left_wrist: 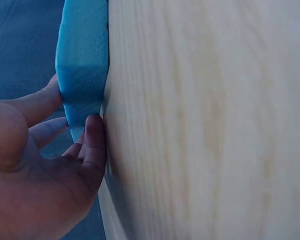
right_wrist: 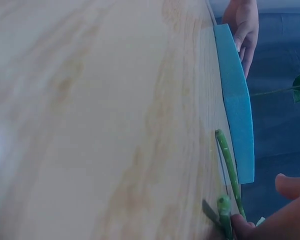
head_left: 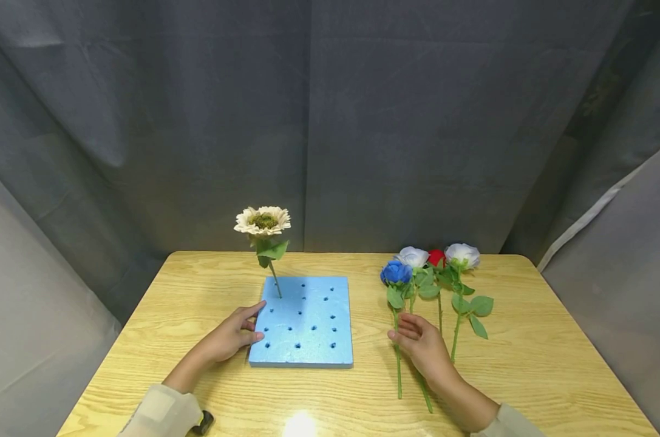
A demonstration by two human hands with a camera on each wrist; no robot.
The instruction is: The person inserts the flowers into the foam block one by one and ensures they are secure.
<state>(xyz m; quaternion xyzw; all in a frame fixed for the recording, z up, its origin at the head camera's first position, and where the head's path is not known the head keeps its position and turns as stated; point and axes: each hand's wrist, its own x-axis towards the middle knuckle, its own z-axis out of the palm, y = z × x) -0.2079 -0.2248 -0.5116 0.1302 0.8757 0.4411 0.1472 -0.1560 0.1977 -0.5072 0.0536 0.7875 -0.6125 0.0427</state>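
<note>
A blue foam board (head_left: 324, 303) with several small holes lies on the table. One cream daisy-like flower (head_left: 262, 221) stands in it near the back left corner. My left hand (head_left: 234, 331) holds the board's left edge, thumb on the top face and other fingers along the side, as the left wrist view shows. Over the stem of a blue rose (head_left: 396, 272) is my right hand (head_left: 425, 349), thumb and fingers spread about the stem with a gap between them. In the right wrist view a fingertip is right at a green stem (right_wrist: 224, 210).
Beside the blue rose lie a pale rose (head_left: 413, 256), a red rose (head_left: 436, 258) and a white rose (head_left: 463, 255), heads toward the back edge. A small black object (head_left: 203, 422) is by the left sleeve. Grey curtains (head_left: 390, 121) surround the wooden table (head_left: 537, 352).
</note>
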